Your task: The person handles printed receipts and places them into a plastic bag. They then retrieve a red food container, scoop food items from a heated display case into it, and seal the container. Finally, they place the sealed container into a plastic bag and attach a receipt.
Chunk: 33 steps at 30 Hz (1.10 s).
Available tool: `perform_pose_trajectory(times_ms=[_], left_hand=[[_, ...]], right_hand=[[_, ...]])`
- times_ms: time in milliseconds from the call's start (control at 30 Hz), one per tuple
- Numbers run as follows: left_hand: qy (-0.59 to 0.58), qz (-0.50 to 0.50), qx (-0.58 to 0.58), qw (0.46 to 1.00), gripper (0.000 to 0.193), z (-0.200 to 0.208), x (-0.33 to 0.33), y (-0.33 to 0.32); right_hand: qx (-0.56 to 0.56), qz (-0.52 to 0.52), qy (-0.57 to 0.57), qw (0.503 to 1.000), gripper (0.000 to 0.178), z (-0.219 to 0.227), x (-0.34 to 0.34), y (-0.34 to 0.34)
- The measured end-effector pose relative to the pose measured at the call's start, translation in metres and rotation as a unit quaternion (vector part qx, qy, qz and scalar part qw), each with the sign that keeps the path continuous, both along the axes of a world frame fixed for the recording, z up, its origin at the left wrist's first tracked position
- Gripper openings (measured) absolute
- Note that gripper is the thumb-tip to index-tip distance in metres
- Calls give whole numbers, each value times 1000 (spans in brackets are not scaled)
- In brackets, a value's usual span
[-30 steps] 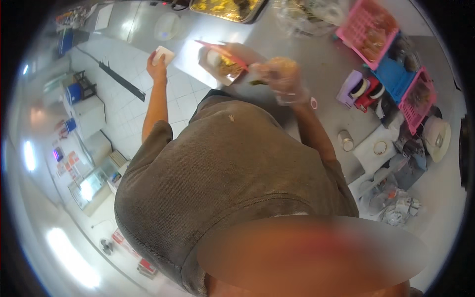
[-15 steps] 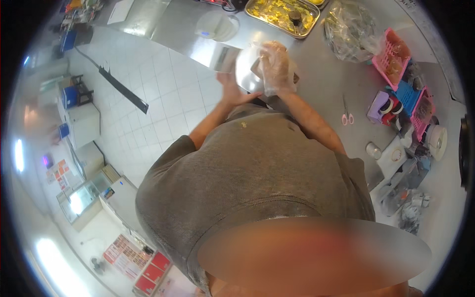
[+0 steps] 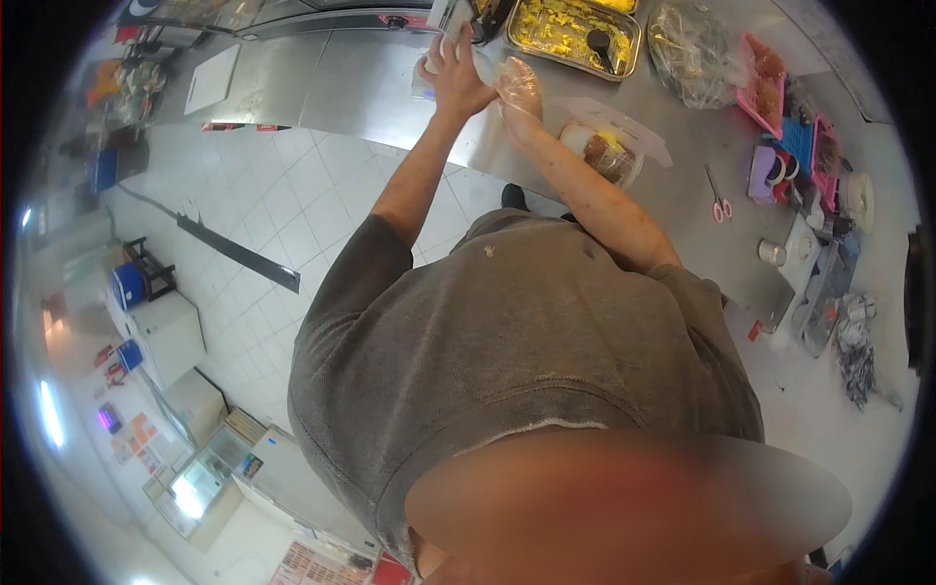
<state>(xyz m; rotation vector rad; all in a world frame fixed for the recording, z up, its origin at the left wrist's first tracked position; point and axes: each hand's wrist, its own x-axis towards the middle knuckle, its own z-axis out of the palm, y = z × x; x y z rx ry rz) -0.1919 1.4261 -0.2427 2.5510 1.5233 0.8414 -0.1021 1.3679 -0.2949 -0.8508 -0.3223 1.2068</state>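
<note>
My bare left hand [image 3: 456, 83] reaches over the steel counter, its fingers stretched out and spread above a pale, round, translucent piece [image 3: 484, 64], partly hidden. I cannot tell whether it touches that piece. Close beside it, my right hand [image 3: 521, 95] wears a clear plastic glove. Its fingers are curled together near the left thumb; what they hold, if anything, is hidden. Below and to the right of the glove lies an open white takeaway box [image 3: 639, 136]. Brown and yellow food [image 3: 606, 154] with a white portion sits in it, near my right forearm.
A metal tray [image 3: 624, 76] of yellow pieces with a dark scoop [image 3: 601, 47] stands at the back. To its right are a clear plastic bag [image 3: 694, 54] and pink baskets [image 3: 763, 86]. Pink-handled scissors [image 3: 720, 200] lie right. A white board [image 3: 213, 78] rests far left.
Both hands have moved away from the food, forward and to the left. The right hand has left the wrapped food, so the open box now shows. The left hand has risen from the counter's near edge.
</note>
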Motion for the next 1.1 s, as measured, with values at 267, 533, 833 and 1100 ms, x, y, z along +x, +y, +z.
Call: perform_pose_trajectory(times_ms=[267,533,833,1100], left_hand=[[57,126,-150,979,106,-125,-42,99],[114,227,-203,946,137,-167,-120,165],[-60,56,-177,981,100,-71,-86,125],[-227,-245,-346,877,49,26,233,-190]], right_hand=[[-123,298,-213,922,52,53,40,-54],[-266,-3,-344,900,36,14,212,-217],[-468,-208,-485,709,20,-59,381,-359],[-423,-325,-607,589,21,-34,603,-387]])
